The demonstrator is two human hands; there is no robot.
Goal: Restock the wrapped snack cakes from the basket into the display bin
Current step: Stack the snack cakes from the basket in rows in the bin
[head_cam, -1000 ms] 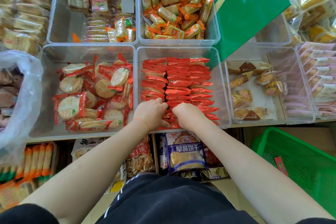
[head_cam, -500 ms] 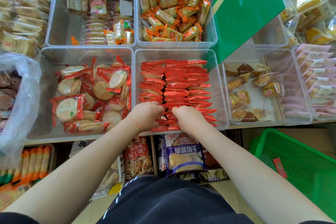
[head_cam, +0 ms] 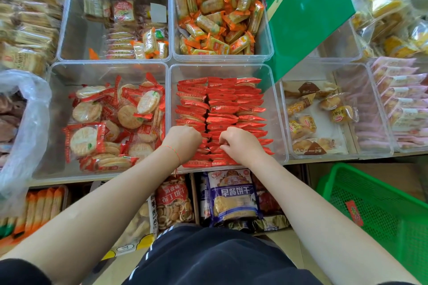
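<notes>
- Head view, hands: my left hand [head_cam: 183,140] and right hand [head_cam: 240,143] are both down in the clear display bin [head_cam: 279,109], at its near end, knuckles toward me. Both have their fingers curled into the red wrapped snack cakes [head_cam: 220,109]. The right fingertips [head_cam: 223,146] pinch at wrapper edges near the seam between the two rows; what the left fingers hold is hidden under the back of the hand, so I can't say how firmly it grips.
- Head view, the cakes: they stand on edge in two tight rows running away from me, overlapping like files. I judge I'm working at the near end because that is where the gap is, squaring up the last packets so they stay upright and pack close.
- Head view, the basket: the green basket [head_cam: 379,210] sits low at my right, below the shelf edge, within reach of my right arm. I can see one small red packet [head_cam: 354,213] lying in it; most of it looks bare, so I judge the restock is close to done.
</notes>
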